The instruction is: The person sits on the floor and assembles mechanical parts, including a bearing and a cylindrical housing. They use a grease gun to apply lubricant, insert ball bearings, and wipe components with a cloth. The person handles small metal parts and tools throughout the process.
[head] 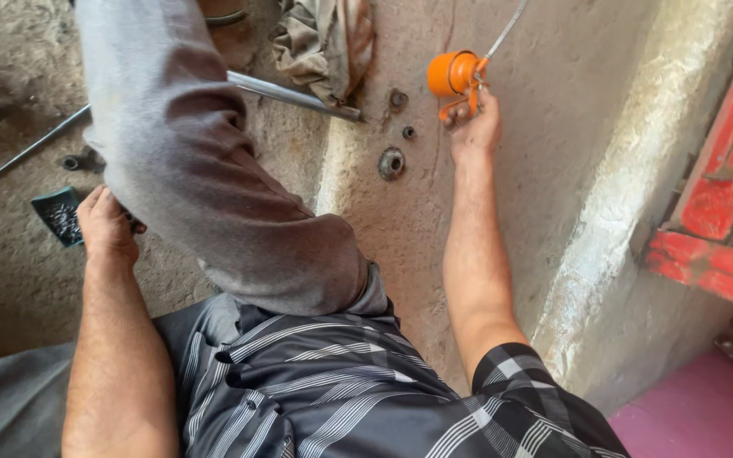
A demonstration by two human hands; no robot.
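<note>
Nearest the camera, a dark striped shirt [332,399] fills the low middle of the view, soft and creased, with a grey trouser knee [214,170] rising beyond it.

At the left, the left hand [106,227] rests knuckles-up on the dusty concrete floor [10,271], right at the near edge of a small dark tray [59,216] of tiny metal bits. Its fingers curl under, out of sight behind the knee, so I cannot tell whether its grip holds anything. Farther left and farther off, a thin steel rod [40,142] lies slanted on the floor, with a small dark ring [72,162] just beside it.

Past the knee, a round steel pipe [294,95] runs off to the right, its far end touching a crumpled, stained rag [324,38]. On the pale, rough concrete beyond sit three rusty round metal pieces: a washer [391,162] nearest, a small nut [408,132] above it, and another nut [397,100] farther still.

The right hand [472,127] reaches far out, its grip closed around the handle of an orange oil can [453,75]. The can is smooth, round painted metal. Its body lies on its side, base toward the left, and its thin silver spout [506,30] slants up and right out of view.

At the far right stands a red, chipped metal frame [723,195], with a pink surface [697,416] below it.
</note>
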